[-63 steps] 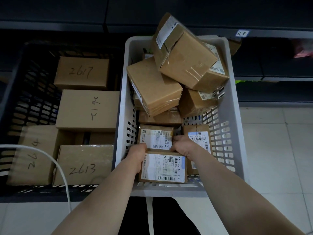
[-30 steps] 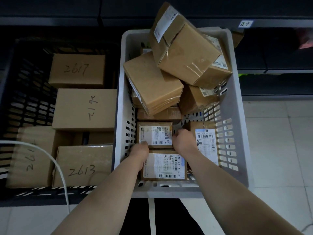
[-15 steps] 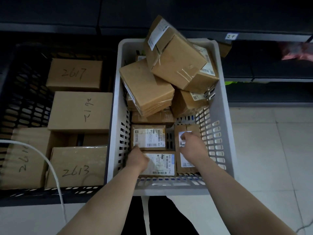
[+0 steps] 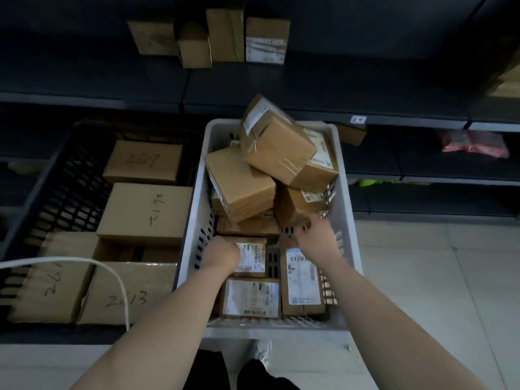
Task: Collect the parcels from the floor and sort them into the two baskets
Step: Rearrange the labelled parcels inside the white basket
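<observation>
Cardboard parcels fill both baskets: white basket at frame centre, black basket at left. Your left hand rests curled on a small labelled parcel in the white basket; grip not readable. Your right hand, blurred, fingers loosely apart, hovers above an upright labelled parcel at lower right.

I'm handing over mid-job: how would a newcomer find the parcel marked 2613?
Start at the black basket left of the white basket. Go to its near right corner, against the white one's wall. The 2613 parcel lies flat there, number handwritten on top, a white cable crossing it.
</observation>
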The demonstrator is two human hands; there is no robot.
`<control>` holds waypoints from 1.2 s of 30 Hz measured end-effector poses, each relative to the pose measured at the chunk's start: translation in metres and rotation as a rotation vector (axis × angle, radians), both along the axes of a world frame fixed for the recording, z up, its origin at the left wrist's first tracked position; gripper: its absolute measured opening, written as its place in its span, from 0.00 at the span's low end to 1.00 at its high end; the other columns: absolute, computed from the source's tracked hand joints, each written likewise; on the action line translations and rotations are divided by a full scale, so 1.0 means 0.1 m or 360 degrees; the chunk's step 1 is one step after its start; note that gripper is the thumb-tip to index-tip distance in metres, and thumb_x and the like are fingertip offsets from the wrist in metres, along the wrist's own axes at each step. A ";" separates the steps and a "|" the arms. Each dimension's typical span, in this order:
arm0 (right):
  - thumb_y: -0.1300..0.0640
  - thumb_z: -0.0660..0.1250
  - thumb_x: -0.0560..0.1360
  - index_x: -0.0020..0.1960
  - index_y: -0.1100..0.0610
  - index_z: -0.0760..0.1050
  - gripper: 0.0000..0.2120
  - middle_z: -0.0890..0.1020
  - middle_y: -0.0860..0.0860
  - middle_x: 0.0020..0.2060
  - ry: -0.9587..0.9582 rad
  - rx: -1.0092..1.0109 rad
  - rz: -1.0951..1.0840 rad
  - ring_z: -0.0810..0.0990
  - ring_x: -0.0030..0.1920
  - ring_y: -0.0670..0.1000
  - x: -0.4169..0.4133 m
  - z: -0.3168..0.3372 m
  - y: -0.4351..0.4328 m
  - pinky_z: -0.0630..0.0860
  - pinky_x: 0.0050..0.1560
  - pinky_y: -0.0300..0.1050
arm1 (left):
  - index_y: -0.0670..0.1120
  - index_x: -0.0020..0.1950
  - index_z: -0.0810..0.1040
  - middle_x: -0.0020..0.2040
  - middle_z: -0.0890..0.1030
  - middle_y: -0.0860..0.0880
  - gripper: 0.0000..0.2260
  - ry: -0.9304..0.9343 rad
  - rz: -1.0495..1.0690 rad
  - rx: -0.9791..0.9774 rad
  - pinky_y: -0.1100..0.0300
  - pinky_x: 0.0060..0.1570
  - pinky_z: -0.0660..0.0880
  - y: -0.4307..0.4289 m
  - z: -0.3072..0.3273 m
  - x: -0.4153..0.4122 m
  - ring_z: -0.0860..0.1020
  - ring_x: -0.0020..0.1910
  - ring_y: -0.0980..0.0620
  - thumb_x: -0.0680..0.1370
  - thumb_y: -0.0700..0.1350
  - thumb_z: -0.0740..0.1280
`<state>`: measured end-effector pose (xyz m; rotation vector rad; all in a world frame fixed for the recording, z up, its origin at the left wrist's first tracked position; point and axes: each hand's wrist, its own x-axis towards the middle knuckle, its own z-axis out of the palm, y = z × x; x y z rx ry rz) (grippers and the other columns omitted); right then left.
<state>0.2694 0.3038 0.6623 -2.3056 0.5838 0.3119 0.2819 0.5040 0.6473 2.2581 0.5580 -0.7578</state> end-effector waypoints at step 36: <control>0.43 0.75 0.66 0.71 0.48 0.64 0.38 0.78 0.53 0.55 -0.0002 0.0915 -0.0387 0.84 0.48 0.55 -0.42 1.35 -0.05 0.81 0.41 0.47 | 0.50 0.62 0.73 0.59 0.76 0.44 0.28 0.0190 -0.0520 -0.1164 0.48 0.55 0.76 0.52 1.57 0.31 0.76 0.56 0.43 0.64 0.50 0.76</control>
